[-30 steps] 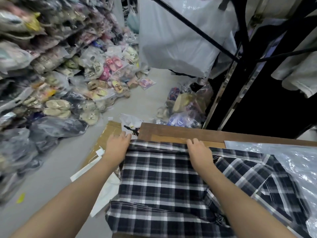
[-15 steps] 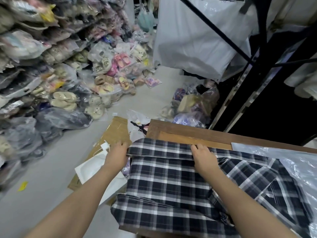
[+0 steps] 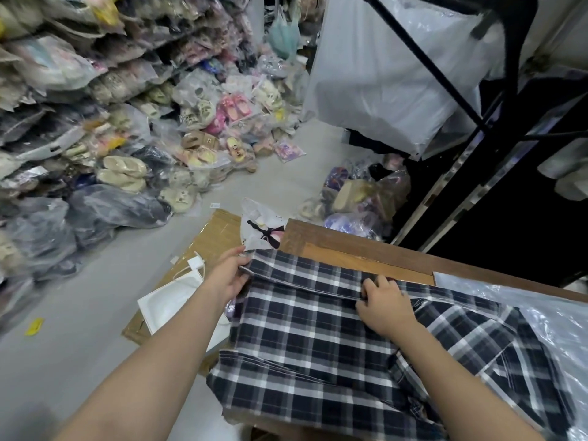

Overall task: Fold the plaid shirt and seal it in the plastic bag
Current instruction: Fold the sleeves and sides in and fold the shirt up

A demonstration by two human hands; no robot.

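Pinching the plaid shirt on the desk with fingers of the left hand and right hand. Only partly folded. Not yet inside the plastic bag at the desk's right end.

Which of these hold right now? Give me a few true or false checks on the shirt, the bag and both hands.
1. The plaid shirt lies on the wooden table. True.
2. The plaid shirt is sealed inside the plastic bag. False: the bag lies at the table's right end and the shirt is outside it.
3. The left hand pinches the shirt's far left corner. True.
4. The right hand rests flat on bare wood. False: its fingers curl on the shirt's folded far edge.
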